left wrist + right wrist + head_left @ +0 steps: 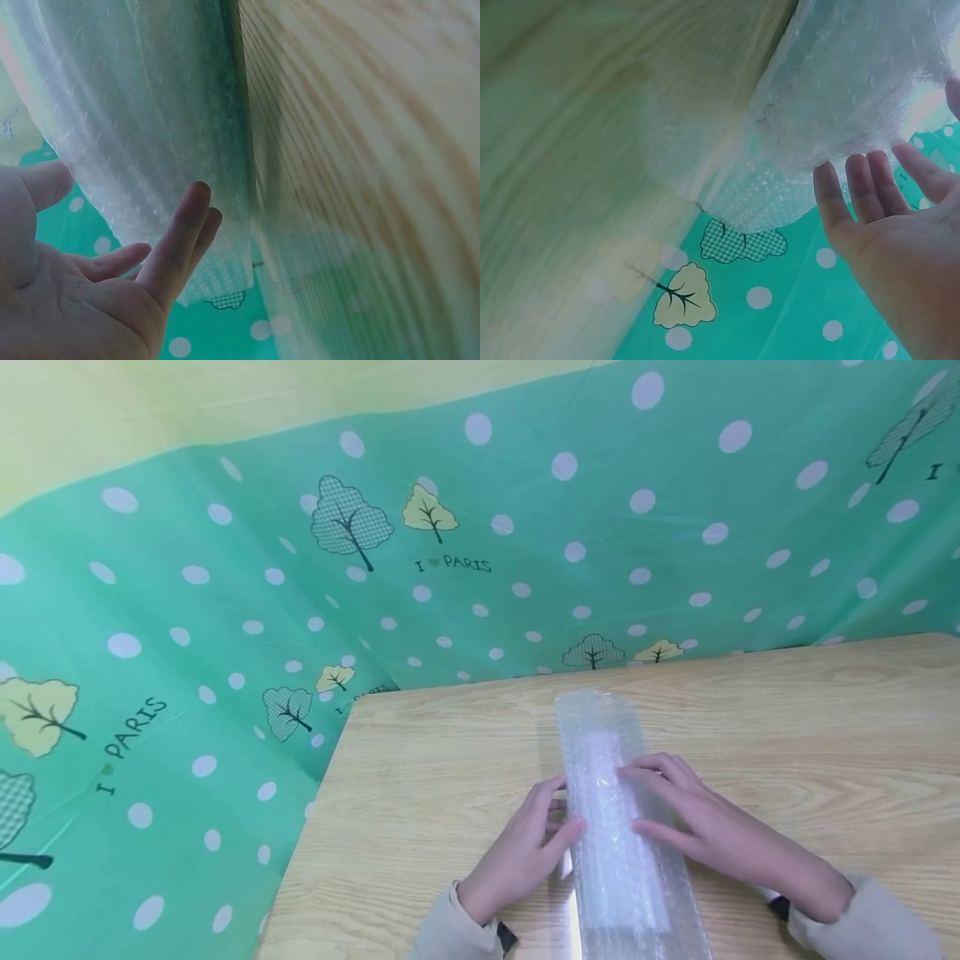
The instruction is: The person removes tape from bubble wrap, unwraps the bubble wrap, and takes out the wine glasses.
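A long bundle of clear bubble wrap (pixel 622 852) lies on the table, running away from me, with a pale, long object showing faintly through it. At its left edge is my left hand (pixel 525 850), thumb against the top of the wrap and fingers along the side. The left wrist view shows these fingers (pixel 176 247) loosely extended beside the bubble wrap (pixel 142 127). My right hand (pixel 701 814) rests its fingertips on the wrap's upper right side. In the right wrist view, the fingers (pixel 864 187) of that hand touch the bubble wrap (pixel 840 97) without curling round it.
The wood-grain table (pixel 420 777) spreads to both sides of the bundle. Behind it and to the left hangs a green cloth (pixel 450 635) with white dots and printed trees. A bright, shiny strip (pixel 574 927) shows along the bundle's lower left edge.
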`<state>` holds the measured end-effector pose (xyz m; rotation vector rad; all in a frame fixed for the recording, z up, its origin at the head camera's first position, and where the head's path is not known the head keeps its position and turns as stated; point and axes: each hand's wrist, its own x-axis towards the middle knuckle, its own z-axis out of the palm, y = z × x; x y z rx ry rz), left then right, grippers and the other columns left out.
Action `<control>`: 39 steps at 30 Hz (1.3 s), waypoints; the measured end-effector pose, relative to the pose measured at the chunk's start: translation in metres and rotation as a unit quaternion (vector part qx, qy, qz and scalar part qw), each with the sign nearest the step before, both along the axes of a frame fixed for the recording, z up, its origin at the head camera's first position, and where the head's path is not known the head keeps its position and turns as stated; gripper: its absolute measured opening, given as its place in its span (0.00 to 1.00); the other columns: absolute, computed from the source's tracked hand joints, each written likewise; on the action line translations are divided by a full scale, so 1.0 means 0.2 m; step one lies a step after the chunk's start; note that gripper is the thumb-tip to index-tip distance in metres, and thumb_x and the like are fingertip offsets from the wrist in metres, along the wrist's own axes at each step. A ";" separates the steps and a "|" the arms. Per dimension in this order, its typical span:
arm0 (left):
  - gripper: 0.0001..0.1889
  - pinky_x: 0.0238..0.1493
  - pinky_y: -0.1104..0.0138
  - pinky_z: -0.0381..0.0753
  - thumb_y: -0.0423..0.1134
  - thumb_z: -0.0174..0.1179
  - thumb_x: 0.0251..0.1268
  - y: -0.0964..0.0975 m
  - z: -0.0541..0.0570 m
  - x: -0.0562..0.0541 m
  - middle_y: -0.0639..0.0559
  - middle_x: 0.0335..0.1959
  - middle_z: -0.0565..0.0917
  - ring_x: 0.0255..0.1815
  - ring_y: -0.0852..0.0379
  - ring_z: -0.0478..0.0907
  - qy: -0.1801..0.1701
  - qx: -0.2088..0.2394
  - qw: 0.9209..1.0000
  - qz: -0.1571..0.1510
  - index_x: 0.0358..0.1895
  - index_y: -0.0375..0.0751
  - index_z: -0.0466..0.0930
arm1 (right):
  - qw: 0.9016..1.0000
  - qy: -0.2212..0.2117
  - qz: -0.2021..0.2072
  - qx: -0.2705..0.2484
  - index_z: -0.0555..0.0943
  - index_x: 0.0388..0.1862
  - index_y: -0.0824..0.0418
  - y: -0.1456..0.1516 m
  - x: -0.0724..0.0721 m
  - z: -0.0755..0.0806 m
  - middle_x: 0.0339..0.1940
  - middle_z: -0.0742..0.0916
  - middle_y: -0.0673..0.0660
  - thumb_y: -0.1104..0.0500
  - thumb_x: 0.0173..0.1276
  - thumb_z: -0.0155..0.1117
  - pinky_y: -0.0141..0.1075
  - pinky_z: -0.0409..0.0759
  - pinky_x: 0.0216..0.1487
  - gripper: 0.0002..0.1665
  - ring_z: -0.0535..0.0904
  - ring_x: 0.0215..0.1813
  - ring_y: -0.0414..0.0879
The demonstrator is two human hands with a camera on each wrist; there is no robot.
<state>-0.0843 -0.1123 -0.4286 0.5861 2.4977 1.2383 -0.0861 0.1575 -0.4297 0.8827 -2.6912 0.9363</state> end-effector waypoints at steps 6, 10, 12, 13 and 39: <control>0.35 0.57 0.65 0.82 0.63 0.45 0.74 0.00 0.00 0.00 0.54 0.72 0.65 0.59 0.57 0.77 -0.004 -0.012 1.000 0.005 0.79 0.58 0.49 | 1.000 0.014 0.004 -0.011 0.71 0.69 0.47 0.01 -0.01 0.00 0.63 0.73 0.43 0.50 0.69 0.67 0.15 0.62 0.65 0.30 0.68 0.64 0.38; 0.36 0.57 0.66 0.82 0.63 0.45 0.74 0.00 0.00 0.00 0.52 0.73 0.65 0.59 0.56 0.78 -0.005 -0.016 1.000 0.003 0.79 0.56 0.49 | 1.000 0.017 0.004 -0.011 0.73 0.66 0.49 0.00 -0.01 0.00 0.61 0.75 0.43 0.50 0.68 0.68 0.16 0.63 0.66 0.28 0.69 0.63 0.38; 0.36 0.56 0.66 0.82 0.64 0.44 0.74 0.00 0.00 0.00 0.51 0.73 0.64 0.59 0.55 0.77 -0.006 -0.017 1.000 0.001 0.79 0.56 0.48 | 1.000 0.022 0.006 -0.014 0.74 0.65 0.49 0.00 -0.01 0.00 0.60 0.75 0.43 0.50 0.68 0.68 0.16 0.63 0.65 0.28 0.69 0.63 0.38; 0.36 0.56 0.66 0.82 0.64 0.44 0.74 0.00 0.00 0.00 0.51 0.73 0.64 0.60 0.55 0.77 -0.008 -0.017 1.000 0.000 0.79 0.56 0.48 | 1.000 0.025 0.008 -0.016 0.74 0.65 0.49 0.00 -0.01 0.00 0.60 0.75 0.43 0.51 0.68 0.68 0.16 0.63 0.65 0.28 0.69 0.62 0.37; 0.36 0.56 0.64 0.82 0.65 0.45 0.73 0.00 0.00 0.00 0.52 0.72 0.65 0.59 0.54 0.78 -0.012 -0.026 1.000 0.002 0.78 0.56 0.49 | 0.998 0.025 0.018 -0.047 0.75 0.61 0.50 0.00 -0.01 0.00 0.59 0.76 0.42 0.54 0.67 0.69 0.12 0.58 0.67 0.25 0.71 0.62 0.39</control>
